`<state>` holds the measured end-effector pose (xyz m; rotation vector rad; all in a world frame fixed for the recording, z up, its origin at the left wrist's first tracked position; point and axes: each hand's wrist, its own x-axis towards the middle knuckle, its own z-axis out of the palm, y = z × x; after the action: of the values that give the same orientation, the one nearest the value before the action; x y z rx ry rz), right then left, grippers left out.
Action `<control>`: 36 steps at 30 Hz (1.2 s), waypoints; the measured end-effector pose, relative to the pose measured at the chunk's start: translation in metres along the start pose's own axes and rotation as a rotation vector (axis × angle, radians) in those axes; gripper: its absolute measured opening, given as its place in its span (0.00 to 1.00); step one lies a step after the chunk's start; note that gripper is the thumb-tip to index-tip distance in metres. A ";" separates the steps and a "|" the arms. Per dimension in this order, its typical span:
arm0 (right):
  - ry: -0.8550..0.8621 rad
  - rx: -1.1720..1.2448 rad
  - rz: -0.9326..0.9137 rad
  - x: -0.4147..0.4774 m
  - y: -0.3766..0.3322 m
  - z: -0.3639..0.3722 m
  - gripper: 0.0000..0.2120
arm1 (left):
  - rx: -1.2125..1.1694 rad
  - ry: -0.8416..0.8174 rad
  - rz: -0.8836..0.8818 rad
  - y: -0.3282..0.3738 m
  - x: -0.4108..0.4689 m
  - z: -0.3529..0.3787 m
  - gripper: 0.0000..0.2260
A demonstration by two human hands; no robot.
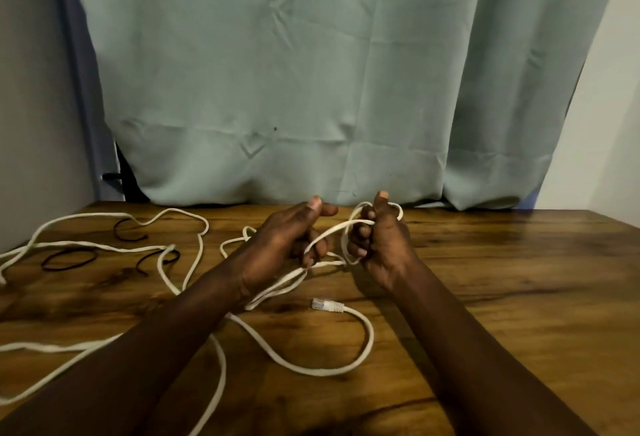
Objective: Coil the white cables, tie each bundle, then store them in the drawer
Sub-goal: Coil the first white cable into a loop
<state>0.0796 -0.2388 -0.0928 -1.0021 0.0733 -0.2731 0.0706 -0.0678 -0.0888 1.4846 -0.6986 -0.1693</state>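
A long white cable (298, 364) sprawls in loose loops over the wooden table (502, 279), mostly to the left. Its clear plug end (327, 305) lies on the wood in front of my hands. My right hand (379, 245) is closed around a small coil of the white cable, loops showing above the fist. My left hand (289, 239) grips a strand that runs across to the coil, thumb raised. Both hands hover just above the table near its back edge.
Three black ties (69, 260) lie on the table at the left, among the cable loops. A pale green curtain (311, 71) hangs right behind the table. The wall stands close at the left. No drawer is in view.
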 end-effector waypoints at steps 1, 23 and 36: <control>0.035 0.050 -0.004 0.002 0.000 -0.001 0.24 | -0.078 -0.031 -0.044 -0.001 0.001 0.002 0.27; 0.300 -0.001 -0.225 0.017 -0.006 -0.015 0.20 | 0.172 0.417 0.055 -0.001 -0.003 0.012 0.16; -0.155 0.096 -0.069 -0.009 0.011 0.016 0.23 | -0.515 0.444 -0.171 0.009 0.007 -0.008 0.10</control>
<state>0.0757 -0.2176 -0.0938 -0.9281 -0.1144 -0.2592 0.0776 -0.0631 -0.0780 1.0305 -0.1471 -0.1310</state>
